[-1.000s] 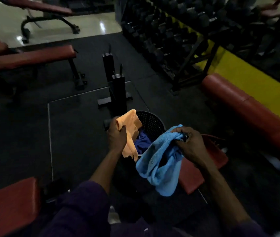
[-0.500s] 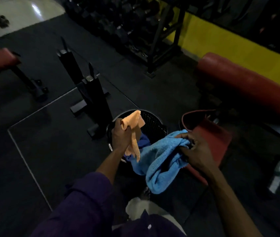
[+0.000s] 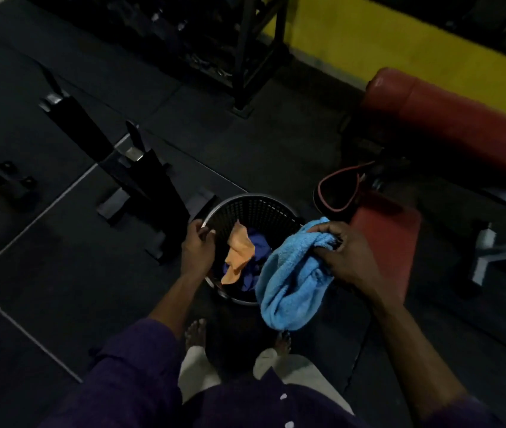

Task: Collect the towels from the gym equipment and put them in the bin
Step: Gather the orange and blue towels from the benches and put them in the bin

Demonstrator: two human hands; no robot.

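A round black mesh bin stands on the dark floor just ahead of my feet. Inside it lie an orange towel and a dark blue towel. My left hand rests at the bin's left rim with its fingers curled loosely and no towel in it; whether it grips the rim is unclear. My right hand is closed on a bunched light blue towel, which hangs over the bin's right rim.
A red bench seat sits right of the bin, with a long red padded bench behind it. Black upright stands are left of the bin. A dumbbell rack and a yellow wall base lie further off.
The orange towel has left my left hand and now lies in the bin. My left hand has dropped to the bin's rim. The view has tilted down over the bin.
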